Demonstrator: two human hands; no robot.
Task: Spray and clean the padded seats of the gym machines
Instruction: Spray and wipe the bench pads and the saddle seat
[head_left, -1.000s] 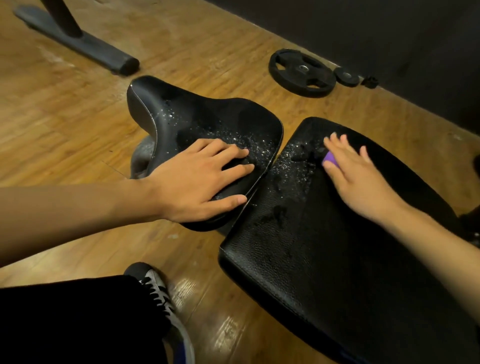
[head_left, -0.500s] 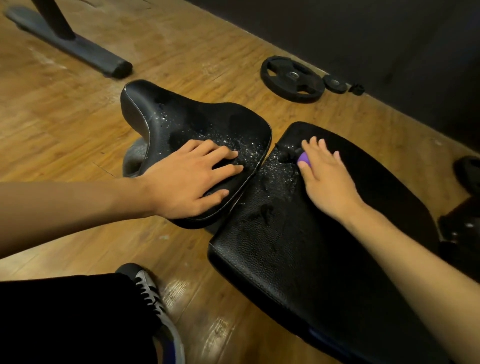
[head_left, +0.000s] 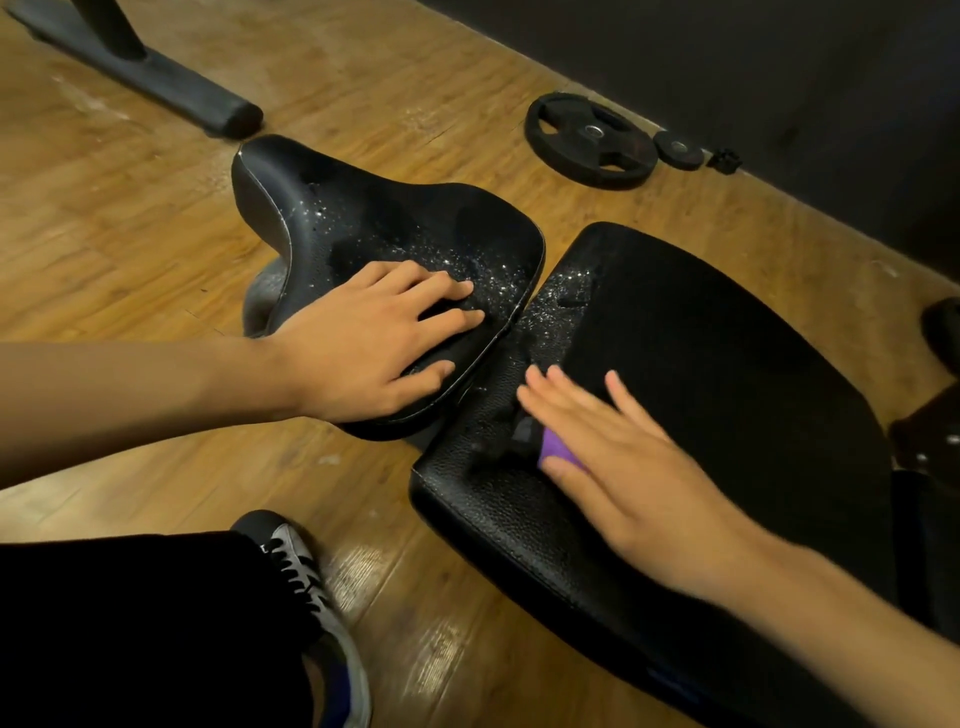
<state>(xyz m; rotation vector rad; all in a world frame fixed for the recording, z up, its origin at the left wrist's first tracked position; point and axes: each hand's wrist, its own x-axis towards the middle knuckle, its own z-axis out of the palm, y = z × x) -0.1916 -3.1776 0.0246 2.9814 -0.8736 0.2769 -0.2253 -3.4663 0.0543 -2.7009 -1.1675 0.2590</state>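
Padded seat (head_left: 701, 364), the broad black one low over the wooden floor (head_left: 130, 234), is mid-wipe: the right hand (head_left: 623, 457) presses a purple wipe (head_left: 558, 449), perhaps a sponge under the blur, with straight fingers near its nearest corner. The left hand (head_left: 363, 338) lies flat, fingers spread, steadying the smaller saddle pad (head_left: 395, 228) just beside, whose spray droplets (head_left: 483, 270) call for the next pass. A weight plate (head_left: 592, 140) lies by the dark wall.

Open floor (head_left: 130, 249) lies left of the saddle seat (head_left: 395, 228); a weight plate (head_left: 589, 139) and machine foot (head_left: 171, 85) lie beyond.
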